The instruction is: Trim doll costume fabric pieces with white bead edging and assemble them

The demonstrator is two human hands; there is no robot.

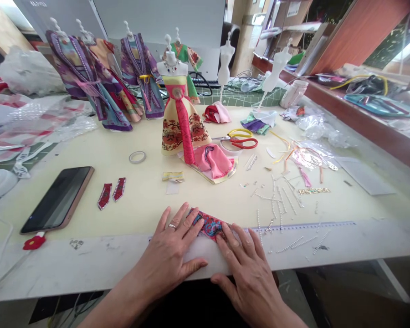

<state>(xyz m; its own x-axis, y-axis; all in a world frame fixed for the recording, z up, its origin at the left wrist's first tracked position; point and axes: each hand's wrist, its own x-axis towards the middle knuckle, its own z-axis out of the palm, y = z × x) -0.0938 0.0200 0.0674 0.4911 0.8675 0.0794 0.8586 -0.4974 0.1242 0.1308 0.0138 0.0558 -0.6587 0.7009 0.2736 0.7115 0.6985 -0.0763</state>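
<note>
My left hand (172, 253) lies flat at the table's front edge, fingers spread, a ring on one finger, its fingertips pressing on a small pink and blue patterned fabric piece (210, 224). My right hand (248, 269) lies flat beside it, fingers stretched out, its fingertips on the right end of the same fabric. A small mannequin in a yellow and pink dress (181, 120) stands at mid-table behind it, with a pink garment piece (214, 161) lying at its foot.
A phone (59, 198) lies at the left, two small red trims (111, 192) beside it. Scissors (239, 139), a tape ring (137, 157), several bead strips (280, 200) and a ruler (314, 225) lie around. Dressed mannequins (99, 77) line the back.
</note>
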